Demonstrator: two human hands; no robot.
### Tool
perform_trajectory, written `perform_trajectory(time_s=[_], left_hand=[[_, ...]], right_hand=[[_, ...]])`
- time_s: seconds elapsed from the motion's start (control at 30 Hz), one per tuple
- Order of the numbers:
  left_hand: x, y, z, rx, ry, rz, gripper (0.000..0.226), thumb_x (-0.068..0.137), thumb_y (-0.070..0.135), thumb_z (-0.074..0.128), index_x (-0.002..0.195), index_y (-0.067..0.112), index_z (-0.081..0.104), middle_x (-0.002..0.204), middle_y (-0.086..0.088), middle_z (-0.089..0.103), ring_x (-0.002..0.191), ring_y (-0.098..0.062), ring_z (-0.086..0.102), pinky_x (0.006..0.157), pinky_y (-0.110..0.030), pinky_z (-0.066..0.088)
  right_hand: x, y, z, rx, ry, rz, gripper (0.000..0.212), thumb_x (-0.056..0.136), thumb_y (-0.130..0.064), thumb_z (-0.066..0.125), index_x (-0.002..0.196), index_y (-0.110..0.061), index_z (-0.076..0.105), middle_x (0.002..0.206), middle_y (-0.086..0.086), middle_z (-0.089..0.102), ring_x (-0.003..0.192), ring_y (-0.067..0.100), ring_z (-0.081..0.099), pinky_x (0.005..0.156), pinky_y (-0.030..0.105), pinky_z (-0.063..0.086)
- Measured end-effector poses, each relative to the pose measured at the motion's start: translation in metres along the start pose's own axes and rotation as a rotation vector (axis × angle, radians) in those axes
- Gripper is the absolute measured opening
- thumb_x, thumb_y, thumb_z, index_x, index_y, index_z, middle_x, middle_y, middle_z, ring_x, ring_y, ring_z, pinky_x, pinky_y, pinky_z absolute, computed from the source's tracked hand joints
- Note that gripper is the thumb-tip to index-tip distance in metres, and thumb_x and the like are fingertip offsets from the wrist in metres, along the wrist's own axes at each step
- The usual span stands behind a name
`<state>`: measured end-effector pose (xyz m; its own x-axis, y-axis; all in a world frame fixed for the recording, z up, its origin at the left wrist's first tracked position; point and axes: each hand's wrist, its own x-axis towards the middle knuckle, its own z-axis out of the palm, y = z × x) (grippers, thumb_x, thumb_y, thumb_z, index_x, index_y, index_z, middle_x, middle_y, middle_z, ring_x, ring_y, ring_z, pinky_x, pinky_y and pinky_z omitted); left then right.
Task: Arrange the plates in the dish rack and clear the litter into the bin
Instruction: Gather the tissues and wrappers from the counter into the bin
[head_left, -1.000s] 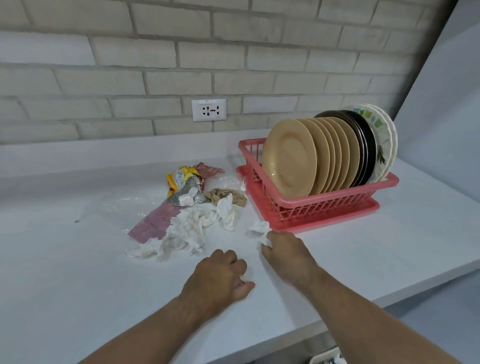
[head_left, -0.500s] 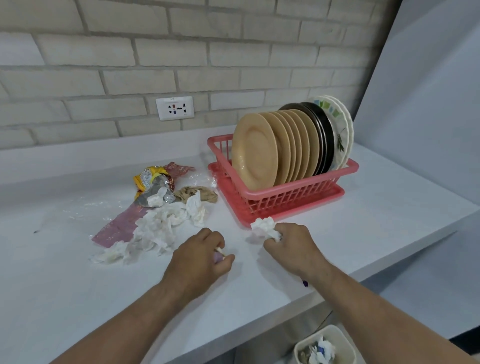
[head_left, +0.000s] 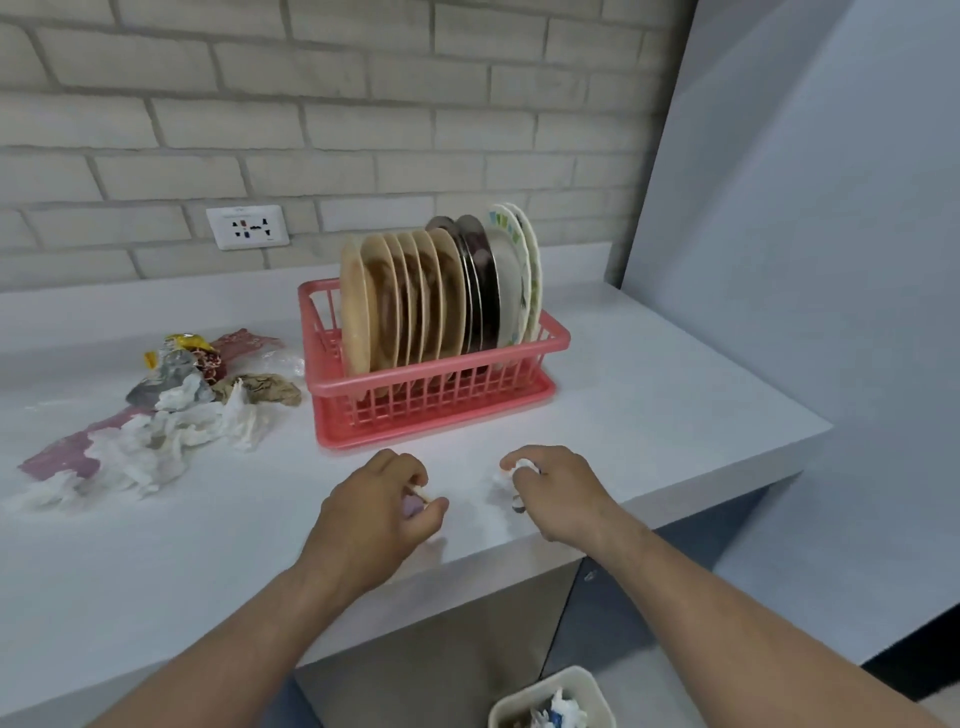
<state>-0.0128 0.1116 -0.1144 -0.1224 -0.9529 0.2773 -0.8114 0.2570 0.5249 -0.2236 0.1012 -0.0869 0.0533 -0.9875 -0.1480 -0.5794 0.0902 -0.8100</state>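
Both hands are low over the front edge of the white counter, just ahead of the pink plastic dish rack. The left hand is curled into a loose fist, thumb and fingers pinching a small purple-and-white scrap that peeks out at the thumb. The right hand is curled too, its fingers closed round a crumpled white tissue right at the counter's surface. The rack is loaded: a row of tan round plates stands on edge at its left, then dark plates, then white plates with a green pattern at the far right end. To the left of the rack sits the litter: a heap of crumpled white tissues lying over a pink plastic wrapper, a silver-and-yellow foil wrapper behind it, and a crumpled brown paper just beside the rack's corner. Down below the counter edge, at the bottom of the view, the cream bin shows some scraps inside it. Behind it all, a white wall socket on the pale brick wall.
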Motion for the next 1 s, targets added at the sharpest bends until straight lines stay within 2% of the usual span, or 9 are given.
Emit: perform_trajectory(time_s=[0.1, 0.2, 0.3, 0.4, 0.57, 0.63, 0.73, 0.87, 1.0], left_hand=[[-0.002, 0.029, 0.013, 0.027, -0.026, 0.053, 0.018, 0.083, 0.045, 0.064, 0.094, 0.031, 0.060, 0.090, 0.016, 0.054, 0.080, -0.004, 0.055, 0.072, -0.025, 0.049], [0.001, 0.050, 0.019, 0.040, -0.037, 0.073, 0.016, 0.083, 0.043, 0.064, 0.088, 0.028, 0.062, 0.084, 0.016, 0.056, 0.075, -0.004, 0.054, 0.067, -0.024, 0.048], [0.006, 0.063, 0.022, 0.026, -0.033, 0.074, 0.014, 0.083, 0.041, 0.063, 0.083, 0.027, 0.062, 0.078, 0.012, 0.057, 0.072, -0.007, 0.054, 0.065, -0.025, 0.048], [0.006, 0.071, 0.022, 0.021, -0.041, 0.097, 0.015, 0.084, 0.041, 0.060, 0.081, 0.027, 0.062, 0.077, 0.011, 0.058, 0.072, -0.007, 0.054, 0.065, -0.027, 0.049], [0.002, 0.073, 0.030, -0.005, -0.082, 0.118, 0.020, 0.085, 0.048, 0.056, 0.078, 0.030, 0.063, 0.079, 0.013, 0.058, 0.074, -0.006, 0.055, 0.070, -0.029, 0.051], [-0.004, 0.074, 0.036, -0.008, -0.114, 0.126, 0.024, 0.084, 0.050, 0.054, 0.075, 0.030, 0.061, 0.077, 0.013, 0.058, 0.073, -0.006, 0.055, 0.070, -0.030, 0.051], [-0.019, 0.076, 0.054, -0.029, -0.172, 0.158, 0.029, 0.080, 0.055, 0.052, 0.070, 0.029, 0.058, 0.074, 0.012, 0.056, 0.073, -0.007, 0.055, 0.070, -0.030, 0.050], [-0.043, 0.079, 0.093, -0.087, -0.235, 0.195, 0.031, 0.077, 0.058, 0.051, 0.073, 0.028, 0.061, 0.076, 0.014, 0.056, 0.072, -0.003, 0.055, 0.069, -0.026, 0.047], [-0.065, 0.074, 0.148, -0.045, -0.271, 0.164, 0.034, 0.077, 0.060, 0.050, 0.083, 0.030, 0.064, 0.083, 0.015, 0.058, 0.076, -0.003, 0.054, 0.070, -0.027, 0.049]], right_hand=[[-0.011, 0.013, -0.025, 0.006, 0.017, 0.014, 0.027, 0.090, -0.016, 0.039, 0.085, -0.005, 0.063, 0.086, 0.010, 0.066, 0.066, 0.020, 0.064, 0.046, 0.025, 0.044], [-0.021, 0.019, -0.044, -0.009, 0.027, 0.009, 0.022, 0.089, -0.015, 0.041, 0.068, -0.010, 0.049, 0.070, 0.010, 0.059, 0.050, 0.019, 0.062, 0.048, 0.027, 0.048], [-0.026, 0.024, -0.054, -0.026, 0.026, -0.029, 0.018, 0.091, -0.015, 0.041, 0.082, -0.011, 0.056, 0.080, 0.009, 0.066, 0.062, 0.021, 0.069, 0.062, 0.034, 0.059], [-0.030, 0.027, -0.059, -0.086, 0.077, -0.063, 0.019, 0.096, -0.024, 0.038, 0.100, -0.020, 0.056, 0.087, 0.002, 0.062, 0.073, 0.021, 0.066, 0.066, 0.035, 0.057], [-0.041, 0.025, -0.063, -0.117, 0.142, -0.051, 0.046, 0.099, -0.052, 0.034, 0.081, -0.013, 0.050, 0.079, 0.000, 0.058, 0.068, 0.014, 0.060, 0.060, 0.029, 0.048], [-0.047, 0.030, -0.060, -0.025, 0.152, -0.059, 0.049, 0.100, -0.044, 0.031, 0.070, -0.008, 0.044, 0.069, 0.005, 0.052, 0.060, 0.017, 0.055, 0.058, 0.033, 0.050], [-0.054, 0.052, -0.055, 0.019, 0.136, -0.067, 0.033, 0.095, -0.021, 0.027, 0.065, -0.012, 0.034, 0.063, 0.002, 0.040, 0.060, 0.016, 0.039, 0.057, 0.032, 0.038], [-0.060, 0.103, -0.048, 0.112, 0.066, 0.031, 0.029, 0.089, -0.021, 0.029, 0.062, -0.017, 0.039, 0.067, -0.001, 0.048, 0.063, 0.018, 0.044, 0.061, 0.035, 0.044], [-0.059, 0.167, -0.043, 0.098, -0.055, 0.119, 0.024, 0.096, -0.018, 0.035, 0.094, -0.021, 0.058, 0.088, -0.004, 0.059, 0.078, 0.013, 0.054, 0.070, 0.031, 0.048]])
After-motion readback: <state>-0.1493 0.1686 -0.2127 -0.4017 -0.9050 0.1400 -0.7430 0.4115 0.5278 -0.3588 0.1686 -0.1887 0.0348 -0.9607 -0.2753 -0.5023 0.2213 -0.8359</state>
